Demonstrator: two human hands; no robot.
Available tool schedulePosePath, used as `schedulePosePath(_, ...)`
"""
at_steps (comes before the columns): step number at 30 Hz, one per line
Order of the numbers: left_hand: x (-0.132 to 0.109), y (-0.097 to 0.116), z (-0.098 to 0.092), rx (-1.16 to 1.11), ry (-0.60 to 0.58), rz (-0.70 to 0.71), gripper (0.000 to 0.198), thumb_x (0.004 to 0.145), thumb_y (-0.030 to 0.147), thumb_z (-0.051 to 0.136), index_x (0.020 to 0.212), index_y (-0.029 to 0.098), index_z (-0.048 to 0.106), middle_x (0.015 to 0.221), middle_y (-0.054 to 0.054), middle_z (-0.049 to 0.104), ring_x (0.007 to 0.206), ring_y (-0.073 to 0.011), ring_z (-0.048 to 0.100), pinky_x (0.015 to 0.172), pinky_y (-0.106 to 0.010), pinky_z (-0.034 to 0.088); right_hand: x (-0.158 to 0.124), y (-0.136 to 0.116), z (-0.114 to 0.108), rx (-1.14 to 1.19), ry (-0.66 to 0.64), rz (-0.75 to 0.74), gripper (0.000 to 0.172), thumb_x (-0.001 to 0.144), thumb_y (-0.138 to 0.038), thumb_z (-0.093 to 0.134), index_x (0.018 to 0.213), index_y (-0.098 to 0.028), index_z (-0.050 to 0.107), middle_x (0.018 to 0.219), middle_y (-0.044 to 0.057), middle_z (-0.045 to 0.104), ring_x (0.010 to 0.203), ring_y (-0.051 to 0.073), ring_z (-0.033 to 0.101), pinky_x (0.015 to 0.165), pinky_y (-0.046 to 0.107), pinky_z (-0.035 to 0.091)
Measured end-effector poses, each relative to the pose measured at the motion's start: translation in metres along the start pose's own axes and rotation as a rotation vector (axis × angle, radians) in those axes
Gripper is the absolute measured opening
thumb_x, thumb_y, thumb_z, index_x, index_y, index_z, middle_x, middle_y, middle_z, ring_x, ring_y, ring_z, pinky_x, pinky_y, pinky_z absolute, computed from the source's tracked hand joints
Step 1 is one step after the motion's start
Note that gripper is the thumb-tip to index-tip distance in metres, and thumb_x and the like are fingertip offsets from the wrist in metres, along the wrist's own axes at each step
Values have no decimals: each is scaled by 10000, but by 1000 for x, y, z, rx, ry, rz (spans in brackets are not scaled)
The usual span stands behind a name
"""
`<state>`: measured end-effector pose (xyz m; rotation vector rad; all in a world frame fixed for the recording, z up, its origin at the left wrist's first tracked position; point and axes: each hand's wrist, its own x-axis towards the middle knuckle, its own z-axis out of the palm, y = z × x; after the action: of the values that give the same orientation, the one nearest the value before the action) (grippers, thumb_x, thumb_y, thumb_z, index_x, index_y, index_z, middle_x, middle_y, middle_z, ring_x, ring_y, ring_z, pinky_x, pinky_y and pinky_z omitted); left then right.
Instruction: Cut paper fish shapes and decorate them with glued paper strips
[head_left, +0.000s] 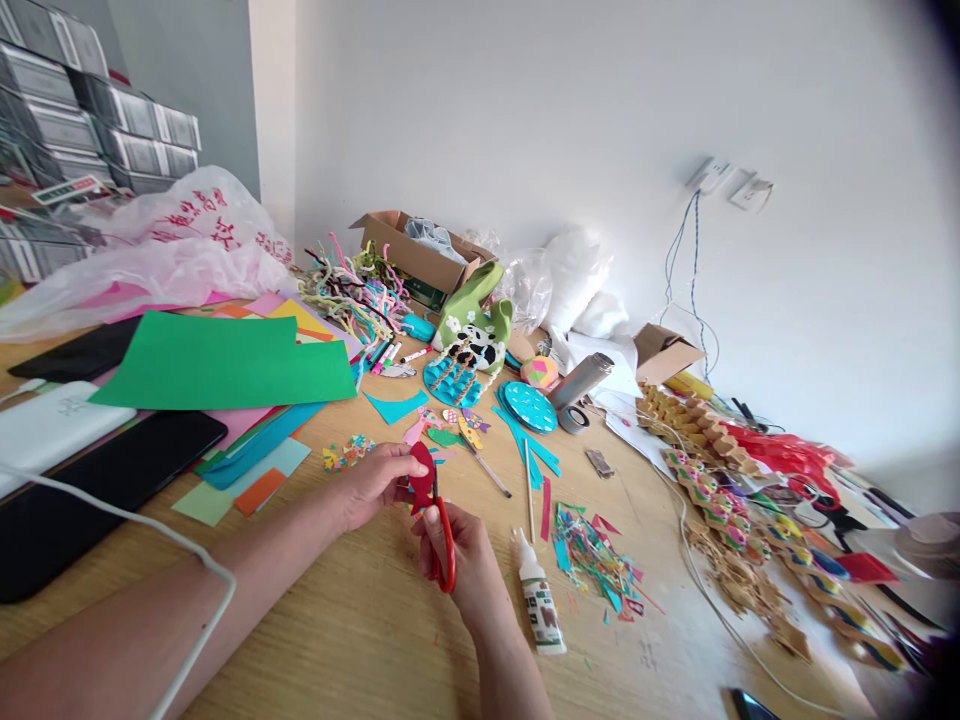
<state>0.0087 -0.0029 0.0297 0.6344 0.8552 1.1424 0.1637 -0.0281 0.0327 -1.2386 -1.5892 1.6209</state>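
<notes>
Between the thumb and fingers of my left hand (379, 485) is a small dark-red paper piece (421, 470), shaped somewhat like a fish. My right hand (469, 555) grips red-handled scissors (448, 550), whose blades point up at the lower part of the red piece. Whether the blades touch the paper, I cannot tell. Just beyond the hands lie small coloured fish cutouts (445, 437), a pen (491, 473) and a pile of tiny paper bits (349, 455). A white glue bottle (538, 600) lies to the right of my right hand.
Green paper (232, 365) lies over coloured sheets and black phones at left; a white cable (217, 570) crosses my left forearm. Paper scraps (600, 560), a blue disc (529, 406), a metal flask (585, 378) and a green panda bag (474, 325) occupy the table (315, 640).
</notes>
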Motion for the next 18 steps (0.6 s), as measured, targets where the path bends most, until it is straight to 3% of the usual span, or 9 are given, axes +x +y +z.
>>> schedulePosePath(18, -2, 3, 3, 76, 26, -25, 207, 549, 279, 747, 648, 134, 637, 599, -10, 631, 550, -113, 538, 515, -229, 364, 0, 1, -1, -43, 1, -23, 619, 781, -736, 490, 771, -125, 583, 443, -41, 482, 394, 76, 362, 402, 207, 252)
